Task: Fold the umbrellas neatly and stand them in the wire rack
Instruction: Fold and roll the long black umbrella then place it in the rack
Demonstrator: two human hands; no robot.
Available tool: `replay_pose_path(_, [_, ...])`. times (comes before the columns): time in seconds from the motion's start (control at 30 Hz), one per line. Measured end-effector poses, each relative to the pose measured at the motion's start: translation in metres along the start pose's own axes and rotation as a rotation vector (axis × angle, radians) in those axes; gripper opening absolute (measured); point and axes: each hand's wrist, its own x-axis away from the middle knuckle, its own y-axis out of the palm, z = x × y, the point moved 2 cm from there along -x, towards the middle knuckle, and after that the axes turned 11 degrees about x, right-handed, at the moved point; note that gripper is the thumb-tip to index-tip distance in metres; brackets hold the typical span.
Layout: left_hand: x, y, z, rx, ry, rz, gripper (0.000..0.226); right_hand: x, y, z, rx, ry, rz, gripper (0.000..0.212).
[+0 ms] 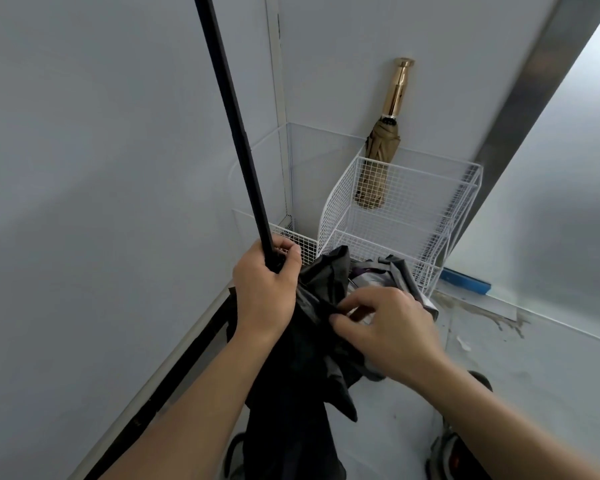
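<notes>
The black umbrella [302,341] is steadied by the left hand [265,289] clenched round its shaft [229,109], while loose canopy is pinched by the right hand [388,327] for folding.

The white wire rack [400,216] stands far in the corner; its right part lies open from above, while a tan umbrella [378,161] fills the far-left corner and black umbrella [312,323] fabric crowds the near edge

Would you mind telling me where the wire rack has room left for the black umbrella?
The wire rack is bare right of the gold-handled umbrella, out to its right wall, and across the tiers in front. It is crowded lower front, where the grey umbrella lies beside the right hand.
</notes>
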Motion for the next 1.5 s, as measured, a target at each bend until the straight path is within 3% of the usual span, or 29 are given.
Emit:
replay_pose_path(0.07, [0.0,0.0,-0.003,-0.006,0.004,0.035,0.019,0.0,0.001,0.001,-0.348,0.025,-0.091,0.005])
replay_pose_path(0.13, [-0.003,-0.002,-0.006,-0.011,-0.003,0.088,0.025,0.003,0.0,0.0,-0.628,-0.01,-0.203,0.004])
replay_pose_path(0.27, [-0.005,-0.003,-0.008,0.004,-0.029,0.146,0.029,0.006,0.0,-0.003,-0.792,-0.141,-0.379,0.014])
replay_pose_path(0.4, [-0.002,0.0,-0.006,0.027,-0.045,0.145,0.029,0.006,0.0,-0.005,-1.087,-0.076,-0.503,0.002])
replay_pose_path(0.53, [-0.002,-0.002,-0.002,0.062,-0.066,0.117,0.026,0.004,0.0,-0.002,-1.293,-0.027,-0.625,0.005])
replay_pose_path(0.6, [-0.003,-0.004,0.0,0.095,-0.101,0.073,0.022,0.001,-0.002,0.001,-1.23,-0.036,-0.579,0.007])
replay_pose_path(0.73, [-0.005,-0.006,0.002,0.165,-0.159,-0.013,0.018,-0.017,-0.011,0.026,-0.872,0.104,-0.027,0.01])
replay_pose_path(0.77, [-0.004,-0.006,0.002,0.177,-0.17,-0.041,0.017,-0.021,-0.013,0.03,-0.765,0.106,0.014,0.01])
replay_pose_path(0.83, [-0.002,-0.004,0.005,0.193,-0.185,-0.103,0.014,-0.026,-0.009,0.033,-0.704,0.114,-0.123,0.02])
replay_pose_path(0.93, [0.0,-0.003,0.009,0.21,-0.178,-0.171,0.014,-0.025,-0.005,0.03,-0.81,0.155,-0.341,0.025])
replay_pose_path(1.1, [-0.003,-0.007,0.009,0.171,-0.145,-0.19,0.014,-0.023,-0.014,0.027,-0.892,0.113,-0.42,0.042])
replay_pose_path(1.2, [-0.002,-0.007,0.009,0.145,-0.122,-0.219,0.012,-0.021,-0.01,0.024,-0.615,0.003,-0.333,0.026])
replay_pose_path(1.33, [0.004,-0.001,0.008,0.094,-0.077,-0.291,0.012,-0.019,-0.002,0.024,-0.326,-0.051,-0.205,0.05])
replay_pose_path(1.37, [0.005,0.0,0.007,0.083,-0.074,-0.31,0.011,-0.02,0.0,0.026,-0.244,-0.062,-0.157,0.046])
replay_pose_path(1.47, [0.007,0.002,0.005,0.07,-0.07,-0.353,0.012,-0.022,-0.004,0.026,-0.003,-0.081,0.005,0.006])
replay_pose_path(1.5, [0.007,0.002,0.005,0.063,-0.067,-0.363,0.012,-0.023,-0.006,0.027,0.071,-0.084,0.018,0.008])
